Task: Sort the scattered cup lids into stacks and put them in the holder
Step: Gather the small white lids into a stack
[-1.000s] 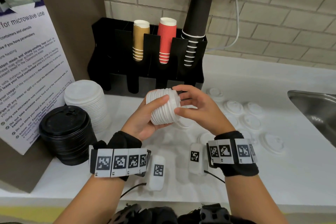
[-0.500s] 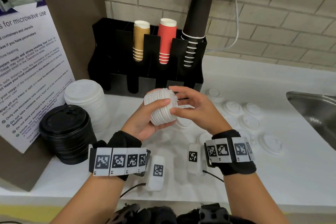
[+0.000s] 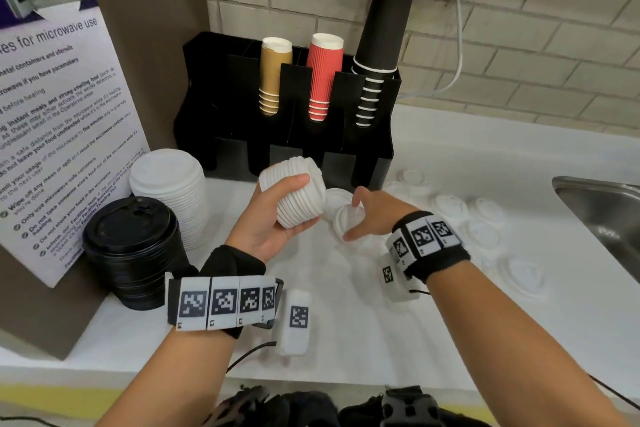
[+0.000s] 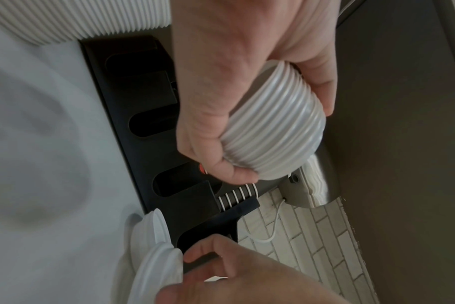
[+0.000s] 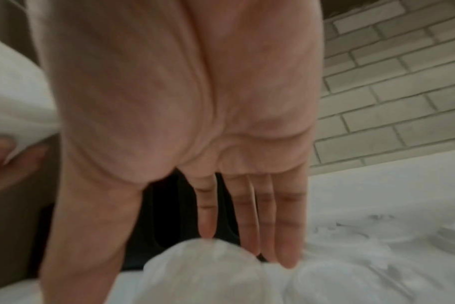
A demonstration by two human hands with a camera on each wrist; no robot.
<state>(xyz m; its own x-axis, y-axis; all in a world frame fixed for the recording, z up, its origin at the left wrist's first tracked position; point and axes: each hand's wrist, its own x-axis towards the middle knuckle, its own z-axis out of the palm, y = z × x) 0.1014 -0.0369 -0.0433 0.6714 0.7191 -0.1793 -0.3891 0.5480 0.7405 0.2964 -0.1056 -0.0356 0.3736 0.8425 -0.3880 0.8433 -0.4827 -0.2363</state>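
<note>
My left hand (image 3: pixel 296 206) grips a short stack of small white lids (image 3: pixel 294 166), held on its side above the counter in front of the black holder (image 3: pixel 235 97). The left wrist view shows thumb and fingers wrapped round the stack (image 4: pixel 273 127). Just to its right, my right hand (image 3: pixel 353 215) reaches down and pinches a single white lid (image 3: pixel 343 218) by its edges between thumb and straight fingertips (image 5: pixel 207 230). That lid (image 4: pixel 156 267) tilts up off the counter. Another loose lid (image 3: pixel 334 198) lies right behind it.
The holder carries brown, red and black cup stacks (image 3: pixel 322 80); its left slots look dark. A tall white lid stack (image 3: pixel 169 191) and a black lid stack (image 3: pixel 131 250) stand at the left by a sign. Several loose lids (image 3: pixel 450 206) lie right, before the sink (image 3: pixel 602 215).
My right hand has let go of the stack's end and dropped to the counter onto a loose lid. The left hand keeps the stack, shifted slightly left.
</note>
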